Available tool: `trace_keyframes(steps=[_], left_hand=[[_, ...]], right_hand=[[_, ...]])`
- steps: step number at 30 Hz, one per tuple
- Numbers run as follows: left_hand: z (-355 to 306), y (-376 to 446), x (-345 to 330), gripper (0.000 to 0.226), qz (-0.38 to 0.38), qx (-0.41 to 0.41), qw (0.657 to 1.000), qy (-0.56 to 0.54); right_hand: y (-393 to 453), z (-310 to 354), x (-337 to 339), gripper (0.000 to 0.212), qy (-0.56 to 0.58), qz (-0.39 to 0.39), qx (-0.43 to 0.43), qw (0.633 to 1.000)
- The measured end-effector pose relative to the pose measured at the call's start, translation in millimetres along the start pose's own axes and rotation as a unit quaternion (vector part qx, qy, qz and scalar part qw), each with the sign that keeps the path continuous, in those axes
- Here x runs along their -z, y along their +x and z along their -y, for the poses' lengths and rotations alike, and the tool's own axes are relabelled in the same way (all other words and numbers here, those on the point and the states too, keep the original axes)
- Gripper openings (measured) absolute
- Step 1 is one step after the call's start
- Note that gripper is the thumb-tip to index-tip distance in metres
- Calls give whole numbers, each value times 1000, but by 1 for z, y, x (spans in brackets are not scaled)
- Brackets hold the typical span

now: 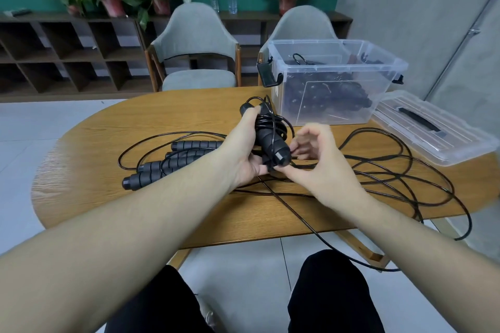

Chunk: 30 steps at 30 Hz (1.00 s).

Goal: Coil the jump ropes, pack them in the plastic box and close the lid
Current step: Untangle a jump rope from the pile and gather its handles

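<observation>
**Coiling in hand: cord being wound round paired handles**

The black foam-gripped handles (270, 140) are gripped in the left hand (247, 149), just in front of the clear plastic box (335, 81). The thin black cord (378, 170) is pinched by the right hand (316, 151) beside the handle ends. Much cord lies loose on the wooden surface (89, 170) before the box, so more turns are judged necessary. The clear lid (433, 130) lies right of the box.

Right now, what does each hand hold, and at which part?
The left hand grips the jump rope handles around their middle, cord wound over them. The right hand pinches the cord near the handles' lower end.
</observation>
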State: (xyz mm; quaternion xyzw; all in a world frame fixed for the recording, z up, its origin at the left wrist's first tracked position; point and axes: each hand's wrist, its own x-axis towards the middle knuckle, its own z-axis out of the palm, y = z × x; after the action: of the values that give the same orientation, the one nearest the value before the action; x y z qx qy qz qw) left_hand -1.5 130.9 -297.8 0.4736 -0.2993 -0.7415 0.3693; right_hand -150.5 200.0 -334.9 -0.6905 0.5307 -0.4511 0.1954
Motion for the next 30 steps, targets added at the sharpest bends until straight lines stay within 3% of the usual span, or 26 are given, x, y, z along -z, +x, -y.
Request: trace_keyframes(steps=[5,8,15,20,25,30], left_hand=[[-8,1,-10,56,3,-21,1000,5],[-13,7,-15,58,-11,-51,998,46],[-31,20,-34,49,-14,-90,994,58],[-52,32,-51,47,-15,-113,990,85],[-74,47,-79,43,-13,-142,984,104],[-106,66,-115,38,18,-161,979,125]], right_hand=[[23,8,18,78,42,92,-41,994],[42,13,28,77,69,78,-101,989],[84,25,49,65,-90,27,-183,979],[111,23,67,63,-149,11,-166,975],[143,23,85,63,2,9,-207,978],[183,16,104,18,119,-1,-215,969]])
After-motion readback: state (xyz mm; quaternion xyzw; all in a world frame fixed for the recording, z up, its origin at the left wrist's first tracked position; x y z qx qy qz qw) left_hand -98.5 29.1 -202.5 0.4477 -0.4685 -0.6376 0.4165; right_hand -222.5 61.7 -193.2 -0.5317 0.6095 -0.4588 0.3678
